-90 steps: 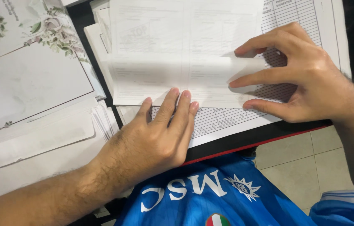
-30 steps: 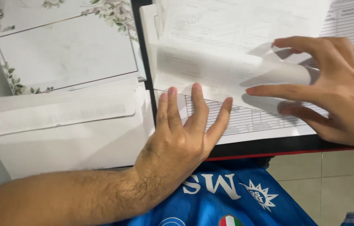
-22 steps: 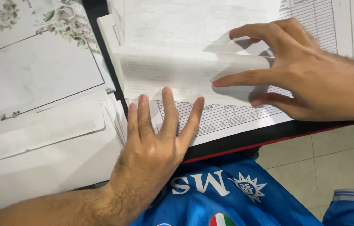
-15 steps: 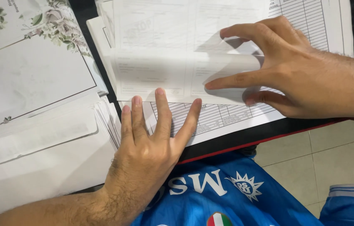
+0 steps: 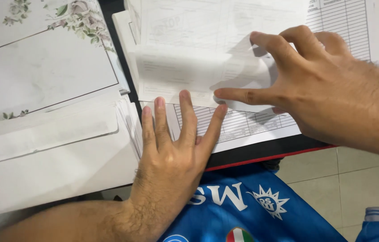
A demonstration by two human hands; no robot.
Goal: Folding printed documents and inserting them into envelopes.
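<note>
A white printed sheet lies on the desk with its lower part folded up over itself. My right hand presses on the folded flap, index finger stretched left along the crease, thumb and other fingers on the paper's right side. Flat and with fingers spread, my left hand rests just below the fold; its fingertips touch the folded sheet's lower edge. Underneath lies a larger ruled form with a table of lines.
A stack of white envelopes lies at the left, with a floral-bordered card behind it. The dark desk has a red-trimmed front edge. Below are a blue shirt and a tiled floor.
My left hand has slid up, its fingertips now reaching the fold. My right hand has shifted left along the crease, index finger stretched out. The view has wandered slightly.
</note>
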